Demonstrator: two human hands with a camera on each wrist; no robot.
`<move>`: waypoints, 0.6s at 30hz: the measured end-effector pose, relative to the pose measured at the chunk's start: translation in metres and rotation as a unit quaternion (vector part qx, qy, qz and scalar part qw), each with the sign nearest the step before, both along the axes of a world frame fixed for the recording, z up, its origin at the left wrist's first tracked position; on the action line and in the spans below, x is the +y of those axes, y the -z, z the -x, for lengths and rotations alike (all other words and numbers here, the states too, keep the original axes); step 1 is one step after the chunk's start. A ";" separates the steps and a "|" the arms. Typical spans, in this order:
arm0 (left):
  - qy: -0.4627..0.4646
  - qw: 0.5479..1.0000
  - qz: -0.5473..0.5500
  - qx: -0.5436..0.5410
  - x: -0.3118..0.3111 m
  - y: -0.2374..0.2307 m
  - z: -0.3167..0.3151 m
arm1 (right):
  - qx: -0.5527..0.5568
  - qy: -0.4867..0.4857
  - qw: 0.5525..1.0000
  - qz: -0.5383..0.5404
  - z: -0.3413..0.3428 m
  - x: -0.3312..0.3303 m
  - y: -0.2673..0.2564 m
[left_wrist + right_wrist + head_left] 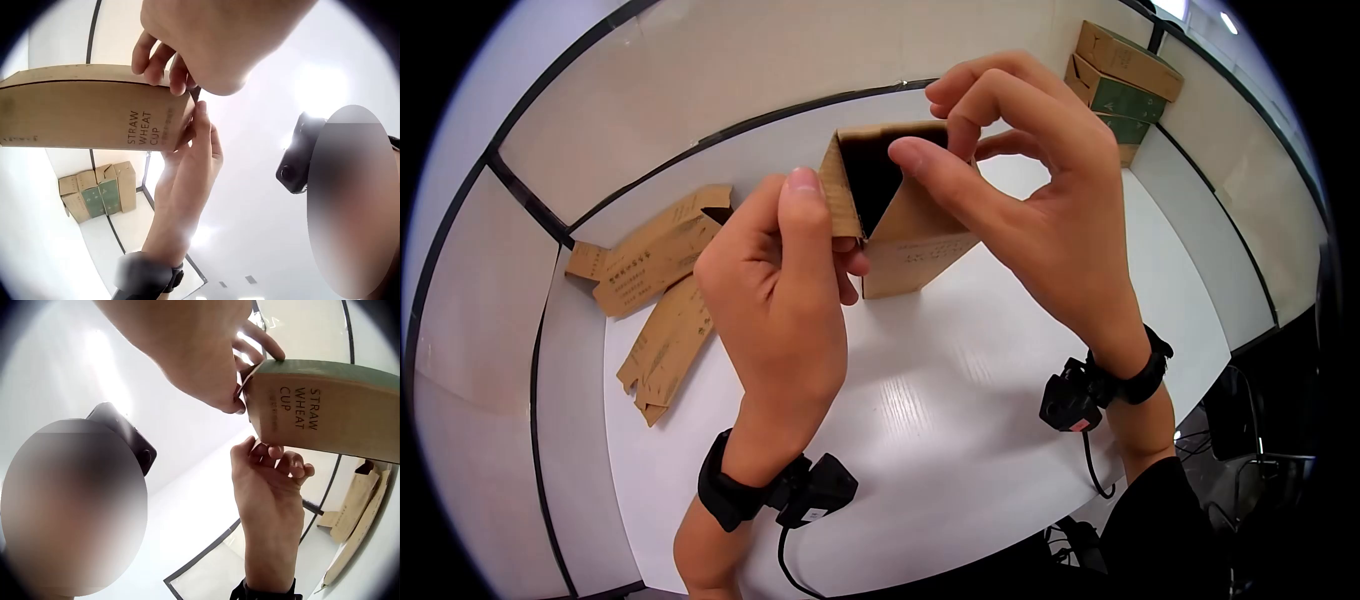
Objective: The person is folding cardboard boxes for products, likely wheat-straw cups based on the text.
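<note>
The box [920, 255] stands roughly upright over the table [990, 480], its open mouth facing up; whether its base touches the table cannot be determined. The left hand [775, 290] pinches the flap [837, 195] at the left of the mouth, thumb on top and fingertips below. The right hand [1040, 200] grips the right edge of the mouth, thumb over the opening and fingers bent at the outer side. Lettering [147, 128] on one face reads "STRAW WHEAT CUP"; an adjoining face is green. Two flattened cartons [665, 245] lie at the left of the table, partly overlapping. A stack of boxes [1120, 90] occupies the far right corner. Each wrist carries a strapped camera [1072, 395].
</note>
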State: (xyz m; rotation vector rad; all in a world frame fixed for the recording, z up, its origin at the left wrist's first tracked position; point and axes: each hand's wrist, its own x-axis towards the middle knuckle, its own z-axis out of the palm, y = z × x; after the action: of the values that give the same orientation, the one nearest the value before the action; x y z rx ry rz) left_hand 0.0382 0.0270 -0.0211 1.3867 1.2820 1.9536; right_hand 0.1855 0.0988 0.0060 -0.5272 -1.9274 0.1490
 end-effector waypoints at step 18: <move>-0.042 0.971 -0.166 0.165 0.012 0.006 0.017 | -0.075 -0.158 0.982 0.067 -0.014 0.000 -0.010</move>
State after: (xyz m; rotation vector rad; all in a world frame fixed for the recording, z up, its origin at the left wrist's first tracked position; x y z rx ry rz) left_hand 0.0213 0.0392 -0.0268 1.9161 1.2046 2.1316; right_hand 0.1995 0.0991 0.0163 -0.3231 -2.1498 0.4564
